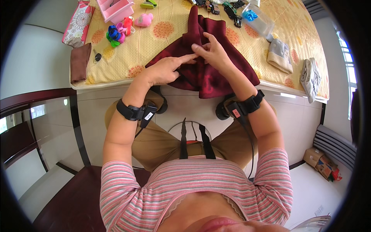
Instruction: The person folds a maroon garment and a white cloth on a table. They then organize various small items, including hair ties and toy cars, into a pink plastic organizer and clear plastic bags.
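A dark red patterned cloth garment (208,84) lies at the near edge of the yellow flowered mattress, its lower part hanging slightly over the edge and a folded part standing up at its far end. My left hand (166,69) rests on the garment's left side, index finger stretched towards the middle. My right hand (213,53) is at the upper middle of the garment, thumb and fingers at a fold; whether they pinch it I cannot tell. The two hands nearly meet at the left index fingertip.
Around the garment on the mattress (116,69) lie a brown folded cloth (80,63), colourful ribbon rolls (115,35), a pink basket (117,11), a green stapler (148,4), toy cars (230,11), a clear plastic bottle (261,24), a knit hat (279,56) and folded grey cloth (311,78).
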{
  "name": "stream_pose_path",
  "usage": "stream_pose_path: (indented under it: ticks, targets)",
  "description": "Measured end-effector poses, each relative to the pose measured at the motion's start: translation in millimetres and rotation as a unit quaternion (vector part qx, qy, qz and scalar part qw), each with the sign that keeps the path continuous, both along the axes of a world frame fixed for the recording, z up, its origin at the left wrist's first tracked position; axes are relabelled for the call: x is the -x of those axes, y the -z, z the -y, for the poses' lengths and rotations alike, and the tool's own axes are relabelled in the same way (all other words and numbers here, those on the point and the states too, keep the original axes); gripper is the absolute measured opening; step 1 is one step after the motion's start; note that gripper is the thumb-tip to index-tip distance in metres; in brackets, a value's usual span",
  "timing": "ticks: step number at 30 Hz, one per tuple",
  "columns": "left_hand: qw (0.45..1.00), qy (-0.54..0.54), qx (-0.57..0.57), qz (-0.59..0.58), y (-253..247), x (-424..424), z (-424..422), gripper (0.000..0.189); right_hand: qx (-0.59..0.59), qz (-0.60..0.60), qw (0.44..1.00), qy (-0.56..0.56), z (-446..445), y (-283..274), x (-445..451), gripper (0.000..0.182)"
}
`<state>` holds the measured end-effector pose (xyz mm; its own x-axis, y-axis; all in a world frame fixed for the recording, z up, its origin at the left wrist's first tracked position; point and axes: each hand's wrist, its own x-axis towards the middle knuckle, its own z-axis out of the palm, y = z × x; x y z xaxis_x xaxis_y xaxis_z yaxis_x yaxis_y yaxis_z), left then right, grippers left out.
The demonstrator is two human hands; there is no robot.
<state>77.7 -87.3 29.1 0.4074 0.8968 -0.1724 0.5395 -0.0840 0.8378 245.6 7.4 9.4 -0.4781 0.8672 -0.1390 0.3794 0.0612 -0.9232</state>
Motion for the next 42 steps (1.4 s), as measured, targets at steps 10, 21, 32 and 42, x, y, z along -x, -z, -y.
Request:
stream_pose_path:
  ticks: [10, 21, 32, 42]
  targets:
    - [0.998, 0.061, -0.018, 0.024, 5, 24, -3, 0.063, -0.034, 0.082, 0.993, -0.073, -3, -5, -3, 0.044]
    - [0.994, 0.097, 0.032, -0.023, 6, 8, 1, 0.058, -0.177, 0.240, 0.937, -0.179, -11, 7, -12, 0.051]
    - [0.997, 0.061, 0.017, -0.036, 5, 2, -2, 0.029, -0.110, 0.125, 0.984, -0.068, 5, 10, -16, 0.061]
    - [0.973, 0.052, 0.096, 0.205, -17, -18, 1, 0.033, -0.101, 0.007, 0.993, -0.054, -28, -15, -58, 0.062]
